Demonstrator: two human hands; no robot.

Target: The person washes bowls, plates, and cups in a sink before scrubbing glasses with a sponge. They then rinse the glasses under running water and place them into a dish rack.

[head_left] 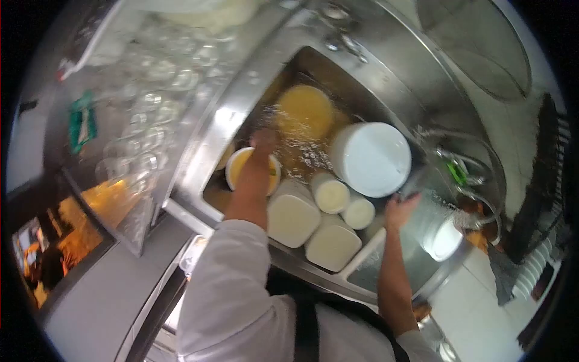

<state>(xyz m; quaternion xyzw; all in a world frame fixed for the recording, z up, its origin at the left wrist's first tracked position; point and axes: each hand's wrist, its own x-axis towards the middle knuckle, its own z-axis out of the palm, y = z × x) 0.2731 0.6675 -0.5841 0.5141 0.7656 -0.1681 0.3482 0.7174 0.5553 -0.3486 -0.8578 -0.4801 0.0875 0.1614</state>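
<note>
My left hand [263,140] reaches down into the sink basin [307,57], its fingers blurred and partly hidden at the murky water. Beneath that forearm is a round white tub [234,175] with yellowish liquid inside. A round yellowish piece [304,111] lies in the water just beyond the hand. My right hand [401,210] is over the divider, fingers apart, right by the lower edge of a large white bucket [377,158]. Several white containers stand nearer me, among them a squarish tub [294,218] and a small round one [359,214].
Many clear glasses [148,130] crowd the counter at left, near a green packet [82,123]. A faucet [347,42] stands behind the basin. In the right-hand basin, a white container [445,240] lies near spraying water and a hose [497,175]. A large mesh strainer [476,45] is at upper right.
</note>
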